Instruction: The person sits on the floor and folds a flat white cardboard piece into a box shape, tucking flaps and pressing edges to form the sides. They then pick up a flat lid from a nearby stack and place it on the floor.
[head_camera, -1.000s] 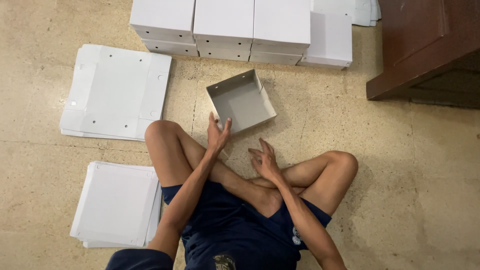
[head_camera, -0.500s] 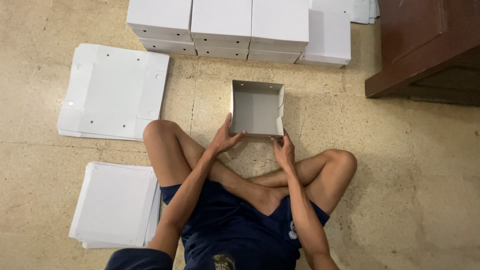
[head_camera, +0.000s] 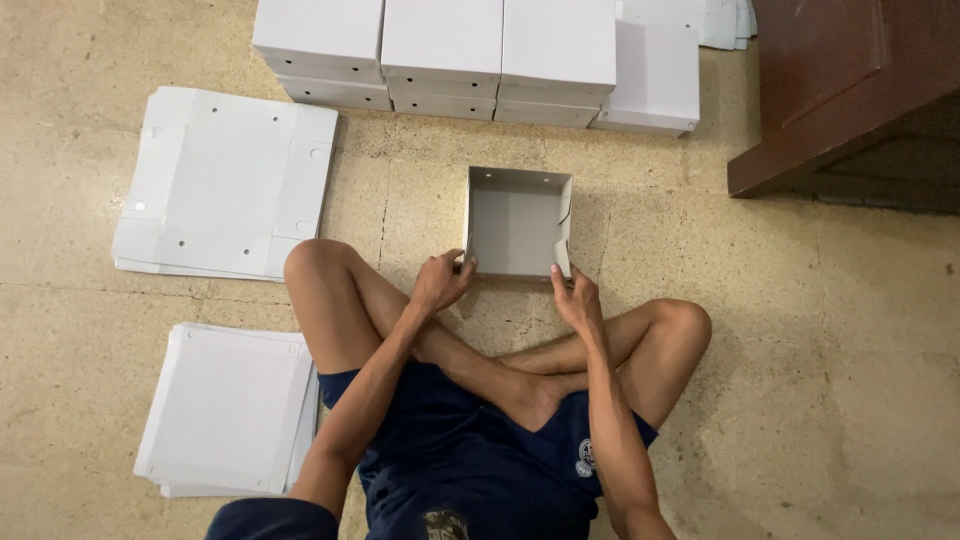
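Note:
An open white cardboard box stands on the floor just beyond my crossed legs. My left hand grips its near left corner. At the near right corner my right hand holds the box wall, fingers curled on the edge. The box interior is empty and its open top faces up at me.
Assembled white boxes are stacked in a row at the far side. Flat white box blanks lie in a pile at the upper left and another at the lower left. A dark wooden cabinet stands at the upper right.
The box was tilted and held only near my left hand; it has since been turned square and set down in front of my legs, with both hands now on its near corners.

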